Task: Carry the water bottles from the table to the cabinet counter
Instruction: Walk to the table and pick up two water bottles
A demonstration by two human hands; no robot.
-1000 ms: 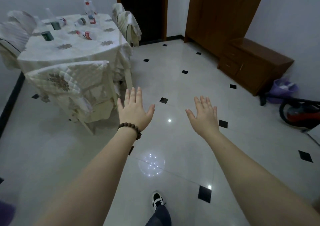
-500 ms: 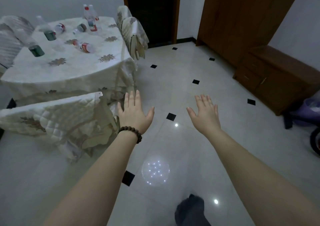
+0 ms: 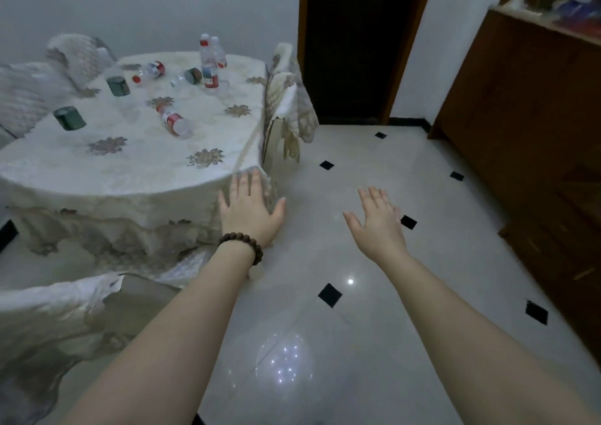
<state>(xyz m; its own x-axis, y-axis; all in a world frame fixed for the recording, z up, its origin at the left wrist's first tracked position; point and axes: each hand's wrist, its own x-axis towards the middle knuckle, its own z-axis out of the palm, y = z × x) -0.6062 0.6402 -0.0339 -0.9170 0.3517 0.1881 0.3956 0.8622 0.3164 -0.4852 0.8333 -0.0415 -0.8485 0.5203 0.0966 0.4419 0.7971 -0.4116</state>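
Cream cloth with gold floral motifs covers the table [image 3: 136, 164] at the left, and the water bottles sit spread over its far half. 2 red-capped bottles [image 3: 209, 61] stand upright, just beside each other, near the far right edge. 1 red-labelled bottle [image 3: 172, 120] lies on its side near the middle of the tabletop, cap pointing away. Another red-labelled bottle [image 3: 150, 70] lies on its side further back, and a dark-labelled bottle [image 3: 188, 76] lies between it and the upright pair. 2 green-labelled bottles [image 3: 118, 85] [image 3: 69, 118] are toward the left side; their clear bodies blur into the cloth, so I cannot tell whether they stand or lie.

Both hands are held out in front, palms down, holding nothing. The left hand [image 3: 248, 208] has its fingers extended and close together with the thumb spread wide; it shows in front of the hanging corner of the tablecloth, though contact cannot be told. A brown bead bracelet [image 3: 242, 245] circles that wrist. The right hand [image 3: 379, 221] hangs over the pale tiled floor [image 3: 341, 327], fingers extended and slightly fanned, thumb out, well apart from the table.

Covered chairs stand around the table, 1 [image 3: 287, 105] at its right side and 1 [image 3: 48, 320] at the near left. A dark doorway [image 3: 354, 40] lies straight ahead. The wooden cabinet [image 3: 527, 115] fills the right edge, with blurred items on its counter [image 3: 546, 22].
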